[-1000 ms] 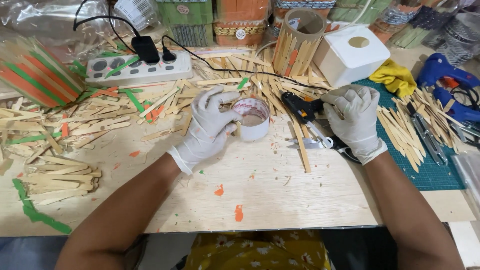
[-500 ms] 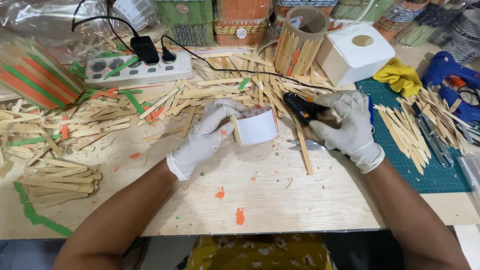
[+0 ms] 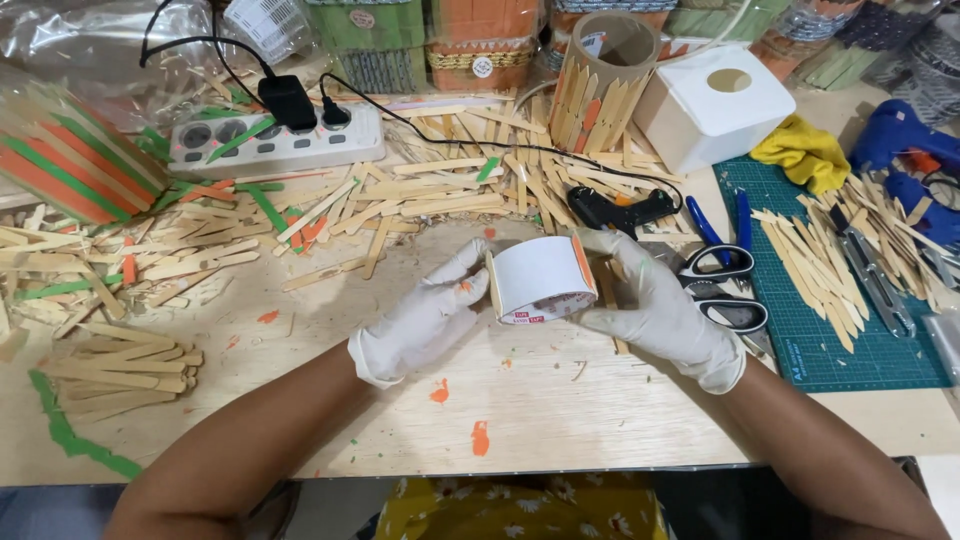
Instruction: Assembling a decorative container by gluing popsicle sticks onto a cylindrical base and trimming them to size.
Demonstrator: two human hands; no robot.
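Observation:
Both my hands wear white gloves and hold a short white cardboard tube lying on its side above the wooden table. My left hand presses a wooden stick against the tube's left side. On the right, my right hand grips the tube, where an orange stick is stuck on. A black glue gun lies just behind the tube.
Loose wooden sticks cover the table's back and left. A power strip sits at the back left. A stick-clad tube and white box stand behind. Scissors and more sticks lie on a green cutting mat at right.
The tube stood upright on the table under both hands; now it is lifted, tipped on its side and brought nearer. A stick is now held against its left side.

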